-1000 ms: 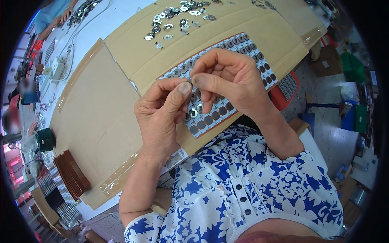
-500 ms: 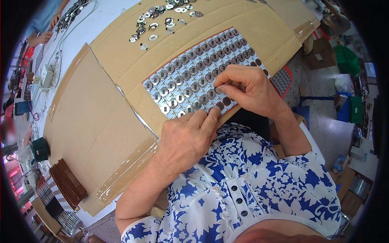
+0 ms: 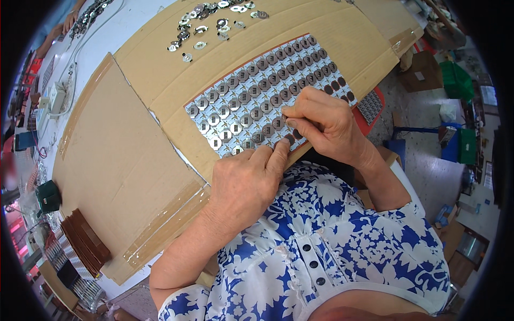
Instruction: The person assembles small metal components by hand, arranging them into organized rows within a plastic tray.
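Head view: both hands now down at near edge of parts tray (image 3: 235,107), vs raised 1 s ago. Left hand (image 3: 243,182) fingertips press there; right hand (image 3: 321,120) pinches small metal disc (image 3: 289,138) — seating seems underway.

Bright, even light | soft shadows | slight glare on metal discs (image 3: 251,101) | sharp centre | fisheye-bent edges, black rim

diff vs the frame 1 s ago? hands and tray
Both hands came down from mid-air, where they pinched a small part together. Now the left hand and right hand press fingertips on the near edge of the parts tray. Tray, loose metal parts, cardboard unchanged.
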Demonstrator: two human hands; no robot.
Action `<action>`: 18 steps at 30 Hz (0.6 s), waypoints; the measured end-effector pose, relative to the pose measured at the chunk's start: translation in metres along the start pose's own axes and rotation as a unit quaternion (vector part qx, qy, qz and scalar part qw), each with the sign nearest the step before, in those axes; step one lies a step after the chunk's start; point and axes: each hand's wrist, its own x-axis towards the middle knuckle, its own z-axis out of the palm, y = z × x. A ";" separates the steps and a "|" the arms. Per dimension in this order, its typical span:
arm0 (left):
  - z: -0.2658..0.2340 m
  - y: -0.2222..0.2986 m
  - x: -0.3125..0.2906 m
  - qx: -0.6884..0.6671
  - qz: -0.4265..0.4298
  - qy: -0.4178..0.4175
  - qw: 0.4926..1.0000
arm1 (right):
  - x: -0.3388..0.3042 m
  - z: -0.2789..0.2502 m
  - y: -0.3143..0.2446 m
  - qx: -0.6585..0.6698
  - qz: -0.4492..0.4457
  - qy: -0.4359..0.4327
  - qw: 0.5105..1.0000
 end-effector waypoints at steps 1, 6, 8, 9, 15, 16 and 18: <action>-0.002 0.001 0.001 0.000 -0.005 -0.005 1.000 | -0.001 0.001 0.001 -0.026 -0.036 0.007 0.999; -0.003 0.001 0.001 -0.001 -0.003 -0.013 1.000 | -0.009 0.005 -0.010 -0.063 -0.023 0.023 0.997; -0.002 0.003 0.001 0.003 -0.003 -0.014 1.000 | -0.010 0.003 -0.009 -0.032 -0.007 0.032 0.999; -0.002 0.002 0.001 0.002 -0.003 -0.011 1.000 | -0.009 0.001 -0.008 -0.012 0.003 0.027 1.000; -0.002 0.004 -0.001 -0.003 -0.011 -0.008 1.000 | -0.013 0.003 -0.017 -0.030 0.059 0.019 0.998; -0.001 0.004 -0.001 -0.006 -0.013 -0.007 1.000 | -0.014 0.006 -0.018 -0.057 0.037 0.040 0.997; -0.003 -0.001 0.000 -0.035 -0.011 0.006 0.999 | -0.011 0.002 -0.016 -0.025 0.050 0.024 0.998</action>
